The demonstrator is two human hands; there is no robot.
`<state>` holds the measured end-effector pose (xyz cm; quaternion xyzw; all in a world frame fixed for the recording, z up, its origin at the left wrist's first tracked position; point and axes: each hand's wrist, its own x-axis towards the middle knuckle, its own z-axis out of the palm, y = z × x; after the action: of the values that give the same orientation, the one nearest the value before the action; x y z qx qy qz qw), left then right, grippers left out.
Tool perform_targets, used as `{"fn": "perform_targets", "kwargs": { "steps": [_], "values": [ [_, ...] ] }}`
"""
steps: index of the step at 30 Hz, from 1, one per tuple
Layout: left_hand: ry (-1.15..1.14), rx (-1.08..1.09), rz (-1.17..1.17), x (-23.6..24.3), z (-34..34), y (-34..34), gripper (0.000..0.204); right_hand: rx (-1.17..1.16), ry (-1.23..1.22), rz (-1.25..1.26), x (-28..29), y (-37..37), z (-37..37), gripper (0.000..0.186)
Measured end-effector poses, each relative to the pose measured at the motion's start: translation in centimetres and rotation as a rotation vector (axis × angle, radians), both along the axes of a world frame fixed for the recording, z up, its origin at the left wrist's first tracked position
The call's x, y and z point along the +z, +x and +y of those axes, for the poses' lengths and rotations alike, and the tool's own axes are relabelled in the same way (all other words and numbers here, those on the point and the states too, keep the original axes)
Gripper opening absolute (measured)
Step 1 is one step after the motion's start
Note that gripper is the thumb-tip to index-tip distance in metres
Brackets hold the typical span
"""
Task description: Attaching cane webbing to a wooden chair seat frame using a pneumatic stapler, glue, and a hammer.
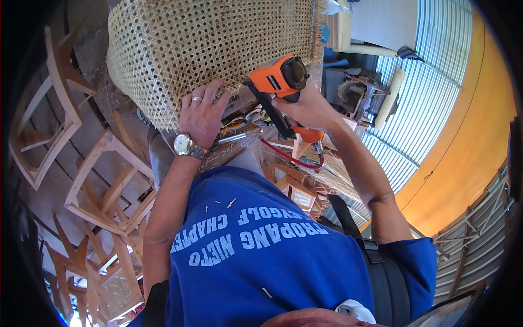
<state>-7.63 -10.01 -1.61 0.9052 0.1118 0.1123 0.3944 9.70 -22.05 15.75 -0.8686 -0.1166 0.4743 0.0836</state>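
A sheet of woven cane webbing (pixel 212 38) wraps over a boxy form at the top of the view, with frayed strands along its near and right edges. My left hand (pixel 202 111), with a ring and a metal wristwatch, is closed at the webbing's near edge, fingers bent against it. My right hand (pixel 310 111) grips an orange and black air staple gun (pixel 278 79). The gun's nose is at the webbing's near edge, just right of my left fingers; whether it touches cannot be made out. A red air hose (pixel 289 158) curves from the gun's handle.
Several hand tools (pixel 237 128) lie just below the webbing, among cane scraps. Bare wooden chair frames (pixel 109 180) crowd the left side. A corrugated metal sheet (pixel 414 87) and an orange tarp (pixel 457 136) stand at the right. A pale board (pixel 384 24) is at the upper right.
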Motion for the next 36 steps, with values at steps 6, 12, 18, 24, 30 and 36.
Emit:
{"fn": "perform_targets", "kwargs": {
  "steps": [6,12,18,24,30,36],
  "values": [
    [-0.025,0.065,0.068,1.5,-0.4,0.3,0.031,-0.291,0.101,-0.043,2.4,1.4,-2.5,0.018],
    [-0.027,0.077,-0.014,2.8,-3.0,4.0,0.027,-0.305,0.032,-0.047,2.3,3.1,-3.8,0.016],
    [0.003,-0.022,0.008,0.7,-3.9,5.2,0.023,-0.275,0.036,0.033,1.0,2.5,-3.5,0.016],
    [-0.049,-0.014,-0.013,0.3,-3.9,5.2,0.025,-0.350,0.069,0.111,0.2,3.8,-4.8,0.023],
    [-0.051,0.018,0.001,0.3,-3.8,5.3,0.022,-0.312,0.016,0.116,-0.5,4.2,-5.0,0.017],
    [-0.082,-0.024,0.025,0.4,-3.7,5.2,0.028,-0.325,0.043,0.120,0.0,3.8,-4.4,0.019]
  ]
}}
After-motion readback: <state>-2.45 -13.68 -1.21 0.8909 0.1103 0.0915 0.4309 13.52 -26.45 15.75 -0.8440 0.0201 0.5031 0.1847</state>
